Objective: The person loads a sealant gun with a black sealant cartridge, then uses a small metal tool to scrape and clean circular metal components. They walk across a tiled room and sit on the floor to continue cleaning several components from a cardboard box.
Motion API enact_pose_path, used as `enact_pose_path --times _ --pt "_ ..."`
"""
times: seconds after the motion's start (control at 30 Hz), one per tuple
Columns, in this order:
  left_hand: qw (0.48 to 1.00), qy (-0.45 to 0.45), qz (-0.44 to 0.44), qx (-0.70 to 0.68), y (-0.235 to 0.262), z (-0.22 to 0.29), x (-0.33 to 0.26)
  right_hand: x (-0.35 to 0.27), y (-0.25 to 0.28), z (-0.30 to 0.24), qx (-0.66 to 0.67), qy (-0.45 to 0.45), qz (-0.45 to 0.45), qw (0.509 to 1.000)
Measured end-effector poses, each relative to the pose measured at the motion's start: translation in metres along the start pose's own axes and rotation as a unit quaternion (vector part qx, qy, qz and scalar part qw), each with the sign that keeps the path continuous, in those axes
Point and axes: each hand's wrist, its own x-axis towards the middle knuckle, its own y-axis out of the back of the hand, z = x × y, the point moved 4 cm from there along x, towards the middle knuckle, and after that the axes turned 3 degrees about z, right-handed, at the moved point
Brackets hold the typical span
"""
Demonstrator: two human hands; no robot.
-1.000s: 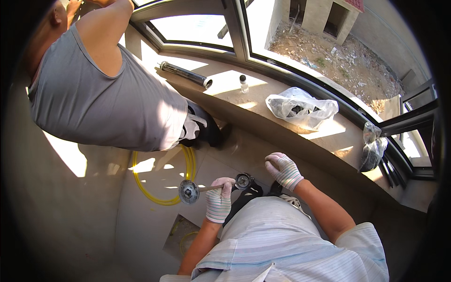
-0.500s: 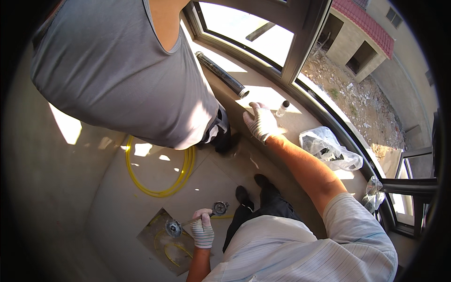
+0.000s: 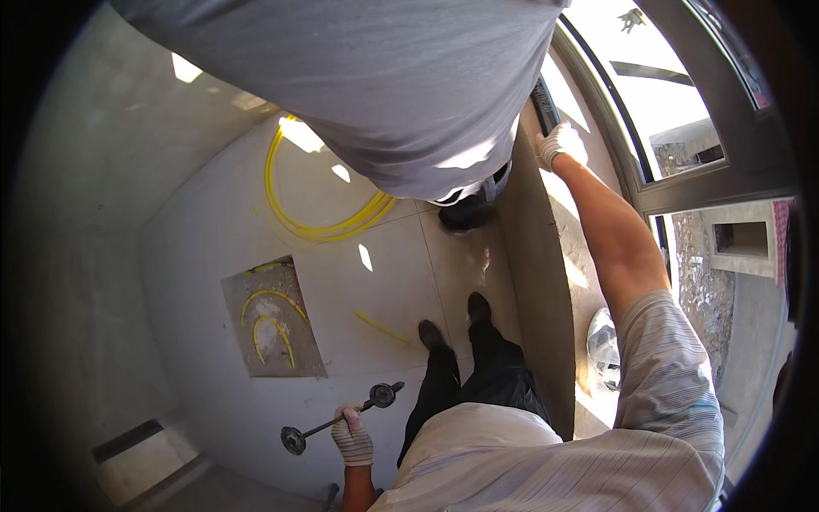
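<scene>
- I see a second person in a smooth grey shirt (image 3: 358,85) filling the top of the view, standing over the floor's far side.
- The floor (image 3: 205,247) is pale, matte tile with thin joints; one square patch (image 3: 271,320) is cut out to rough grey concrete, with yellow tubing arcs set in it.
- A long concrete sill (image 3: 533,290) runs along the floor's right edge under a dark-framed window (image 3: 682,162); sun falls on it.
- A yellow hose (image 3: 307,213), glossy and coiled in loops, lies on the floor's far part, partly under the grey shirt.
- A crumpled clear bag (image 3: 601,341) sits on the sill's near end.
- My right hand (image 3: 559,143), in a white knit glove, rests on the sill's far end; I cannot tell how its fingers lie.
- My left hand (image 3: 351,437), gloved alike, is closed around the middle of a rod (image 3: 337,420).
- The rod is thin dark metal with a round disc at each end, held tilted above the floor's near edge.
</scene>
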Motion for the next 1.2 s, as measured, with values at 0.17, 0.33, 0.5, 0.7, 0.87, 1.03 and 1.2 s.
enact_pose_path --times 0.17,0.33,0.5,0.7,0.87,1.03,1.2 --pt "0.997 0.059 0.044 0.039 0.023 -0.032 -0.03 0.099 -0.085 0.058 0.147 0.011 -0.001 0.989" --pt "0.991 0.087 0.097 0.005 0.051 -0.061 -0.06 0.055 -0.098 0.039 0.243 -0.055 -0.027 0.968" --pt "0.984 0.087 0.151 -0.042 0.083 -0.101 -0.081 -0.115 -0.045 0.022 0.317 -0.11 -0.016 0.942" --pt "0.978 0.068 0.166 -0.105 0.128 -0.167 -0.092 -0.296 -0.043 0.063 0.492 -0.096 0.017 0.865" --pt "0.976 0.057 0.181 -0.109 0.19 -0.258 -0.116 -0.445 -0.088 0.095 0.519 -0.116 0.033 0.846" --pt "0.956 0.053 0.246 -0.153 0.252 -0.36 -0.15 -0.62 -0.122 0.065 0.61 -0.213 -0.048 0.761" --pt "0.94 0.073 0.295 -0.158 0.311 -0.451 -0.179 -0.69 -0.227 0.075 0.581 -0.254 -0.159 0.756"
